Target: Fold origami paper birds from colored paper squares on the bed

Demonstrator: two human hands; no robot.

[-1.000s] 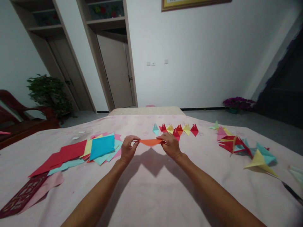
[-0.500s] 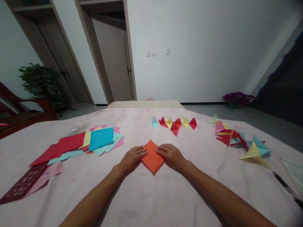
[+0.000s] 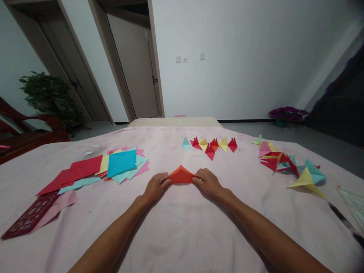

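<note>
Wall (image 3: 241, 76): dim, cool, greying toward the upper right
Doors (image 3: 131, 60): stretched and tilted by wide-angle distortion
Worktop (image 3: 182, 231): softly shadowed beneath the forearms (image 3: 244, 216)
Slim dark object (image 3: 342, 217): blurred near the edge

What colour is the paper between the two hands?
The paper is orange; see the head view.

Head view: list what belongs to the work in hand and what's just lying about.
Work: orange paper, left hand, right hand; probably coloured sheets, folded paper figures.
Lying about, apparently: dark red patterned strip, dark slim object, purple flowers.
</note>
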